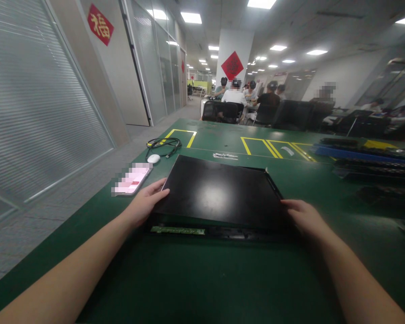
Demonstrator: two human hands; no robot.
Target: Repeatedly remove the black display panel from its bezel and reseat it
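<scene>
A glossy black flat screen panel (219, 191) lies tilted over a shallow black frame (246, 235) on the green table. Part of a green circuit board strip (177, 230) shows along the frame's near side. My left hand (148, 200) is closed on the panel's left edge, thumb on top and the other fingers partly hidden beneath. At the opposite edge, my right hand (303, 215) grips the panel's right side close to the frame; its lower fingers are hidden. The frame's far right corner sticks out beyond the panel.
Left of the panel are a lit phone (134, 179), a white mouse-shaped object (153, 159) and a coiled black cable (163, 145). Dark stacked parts (371, 168) sit on the right. Yellow tape (271, 148) marks the table's far part. Several people sit beyond it.
</scene>
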